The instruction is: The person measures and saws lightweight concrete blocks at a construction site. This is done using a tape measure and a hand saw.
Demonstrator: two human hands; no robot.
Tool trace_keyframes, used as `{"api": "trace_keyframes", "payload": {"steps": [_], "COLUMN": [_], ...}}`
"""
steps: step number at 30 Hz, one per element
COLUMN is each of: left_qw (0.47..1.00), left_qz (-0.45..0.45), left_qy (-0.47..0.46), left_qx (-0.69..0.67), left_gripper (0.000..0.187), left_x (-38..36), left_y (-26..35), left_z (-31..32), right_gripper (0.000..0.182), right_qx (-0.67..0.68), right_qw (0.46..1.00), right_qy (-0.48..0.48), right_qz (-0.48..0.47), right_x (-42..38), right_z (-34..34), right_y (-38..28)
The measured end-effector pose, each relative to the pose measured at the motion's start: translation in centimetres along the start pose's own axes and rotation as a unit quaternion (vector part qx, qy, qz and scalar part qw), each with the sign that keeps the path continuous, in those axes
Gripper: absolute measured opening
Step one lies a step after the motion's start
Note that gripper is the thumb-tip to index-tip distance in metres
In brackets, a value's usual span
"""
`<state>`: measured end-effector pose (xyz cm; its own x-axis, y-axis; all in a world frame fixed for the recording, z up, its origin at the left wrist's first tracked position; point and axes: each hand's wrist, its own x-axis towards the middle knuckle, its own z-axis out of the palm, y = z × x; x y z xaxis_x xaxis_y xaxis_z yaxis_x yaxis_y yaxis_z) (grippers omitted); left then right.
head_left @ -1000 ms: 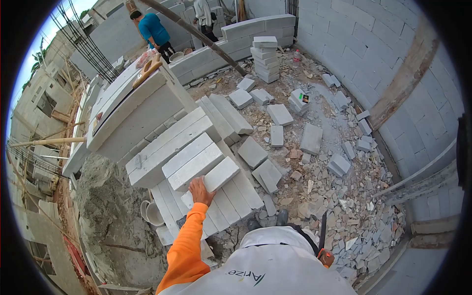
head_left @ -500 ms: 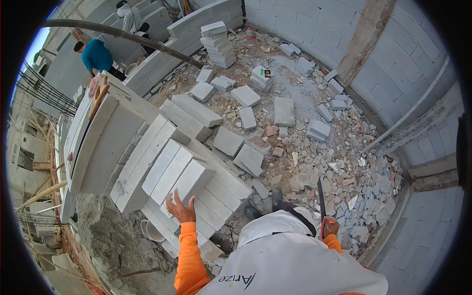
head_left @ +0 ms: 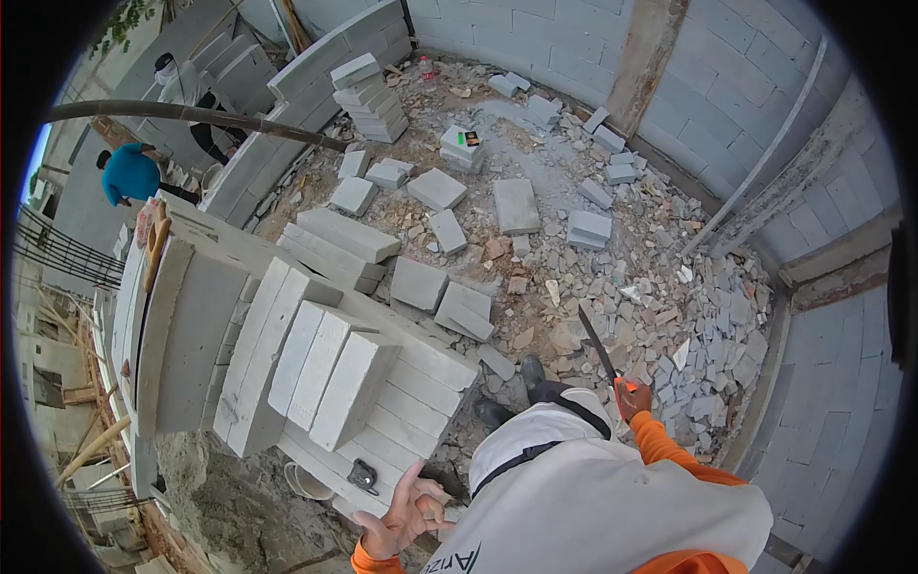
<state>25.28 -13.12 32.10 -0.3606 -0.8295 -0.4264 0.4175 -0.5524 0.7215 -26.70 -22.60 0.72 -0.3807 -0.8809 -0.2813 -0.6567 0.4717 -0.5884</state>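
My right hand (head_left: 635, 400) is closed around the orange handle of a long, dark-bladed tool (head_left: 598, 344). Its narrow blade points forward and left over the rubble; whether it has teeth is too small to tell. Palm turned up and fingers apart, my left hand (head_left: 409, 517) is open and holds nothing. It hovers by the near edge of the stacked pale blocks (head_left: 421, 407). A small black object (head_left: 362, 475) lies on that stack, just beyond my left fingers. Higher on the stack rests a tilted pale block (head_left: 356, 390).
Broken block pieces (head_left: 660, 325) cover the ground ahead and right. Loose blocks (head_left: 516, 206) lie farther out. A block wall (head_left: 535, 38) runs behind. Two people (head_left: 139, 172) work at upper left. Mortar (head_left: 215, 497) and a bucket (head_left: 306, 481) are at lower left.
My left hand has drawn back from the upper blocks toward my body, uncovering the black object. The blade in my right hand has swung leftward. The camera view has shifted.
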Motion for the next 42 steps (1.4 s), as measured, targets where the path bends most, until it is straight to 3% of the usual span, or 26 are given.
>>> {"api": "trace_keyframes", "payload": {"steps": [6, 9, 15, 16, 18, 23, 28, 33, 37, 40, 42], "left_qw": [0.996, 0.996, 0.986, 0.987, 0.987, 0.966, 0.969, 0.967, 0.967, 0.963, 0.96], "left_qz": [-0.039, -0.031, -0.007, 0.018, 0.073, 0.08, 0.145, 0.148, 0.203, 0.207, 0.234], "left_qy": [-0.055, -0.032, -0.124, -0.121, -0.106, -0.137, -0.074, -0.059, -0.004, 0.042, 0.049], "left_qx": [0.065, 0.076, 0.112, 0.106, 0.095, 0.206, 0.188, 0.201, 0.151, 0.171, 0.147], "left_gripper": [0.136, 0.136, 0.135, 0.135, 0.134, 0.117, 0.11, 0.111, 0.101, 0.113, 0.105], "left_x": [-0.6, -0.3, -0.2, 0.0, 0.4, -0.8, -3.0, -5.2, -6.9, -7.4, -7.7], "left_y": [0.5, 0.6, -0.7, -1.0, -1.8, -1.1, -1.5, -2.9, -5.4, -6.0, -7.2], "left_z": [0.2, 0.5, -0.7, -0.7, -0.4, -0.1, 0.9, 1.5, 1.9, 2.5, 3.0], "right_gripper": [0.039, 0.037, 0.032, 0.032, 0.034, 0.044, 0.041, 0.035, 0.032, 0.031, 0.032], "right_qx": [0.013, 0.008, 0.071, 0.042, 0.089, 0.173, 0.099, 0.121, 0.145, 0.108, 0.098], "right_qw": [1.0, 0.998, 0.99, 0.979, 0.969, 0.945, 0.864, 0.79, 0.673, 0.583, 0.519], "right_qy": [0.01, 0.014, -0.003, 0.019, 0.014, -0.045, 0.011, -0.007, -0.038, -0.071, -0.094], "right_qz": [-0.025, -0.065, -0.122, -0.197, -0.229, -0.274, -0.493, -0.602, -0.725, -0.802, -0.844], "right_x": [-0.6, 0.2, 1.7, 1.5, 2.0, -0.5, -0.2, -1.7, -2.1, -2.8, -3.9], "right_z": [-0.7, 0.5, 1.8, 1.2, 1.2, -0.3, 0.5, 1.8, 4.8, 7.2, 9.4], "right_y": [-2.4, -0.7, -2.1, -4.5, -8.0, -21.6, -27.6, -34.4, -40.1, -45.3, -49.4]}}
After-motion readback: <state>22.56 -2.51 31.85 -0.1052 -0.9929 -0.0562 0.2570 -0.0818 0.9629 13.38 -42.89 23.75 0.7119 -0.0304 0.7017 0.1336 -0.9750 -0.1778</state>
